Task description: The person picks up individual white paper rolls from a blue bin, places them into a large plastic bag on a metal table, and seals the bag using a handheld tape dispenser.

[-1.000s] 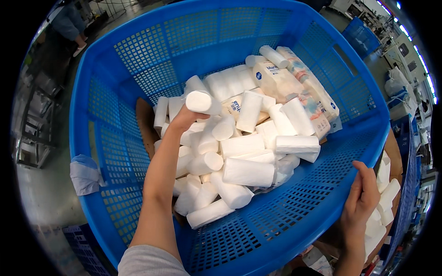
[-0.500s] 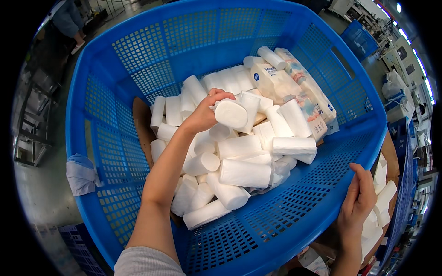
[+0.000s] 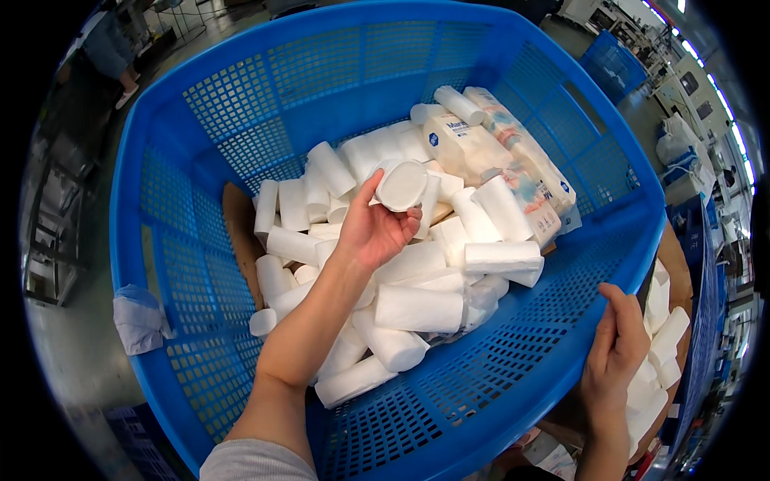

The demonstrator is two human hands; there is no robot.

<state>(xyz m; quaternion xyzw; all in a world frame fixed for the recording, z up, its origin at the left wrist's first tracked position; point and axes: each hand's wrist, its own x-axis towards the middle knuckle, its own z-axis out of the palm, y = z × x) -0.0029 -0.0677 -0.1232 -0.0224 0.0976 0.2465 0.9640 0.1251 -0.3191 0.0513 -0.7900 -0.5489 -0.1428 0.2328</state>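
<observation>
My left hand reaches into a large blue plastic basket and grips a white wrapped roll, lifted end-on above the pile. Under it lie several more white rolls, loose across the basket floor. Printed plastic packs rest against the far right side of the pile. My right hand clasps the basket's near right rim, fingers curled over the edge.
A brown cardboard sheet lines the basket floor at the left. A crumpled pale blue cloth hangs on the left wall. More white rolls fill a container beyond the right rim. A person stands far off at upper left.
My left hand has picked a roll out of the pile and carried it up and to the right, turning its flat end toward me. The right hand stays on the rim.
</observation>
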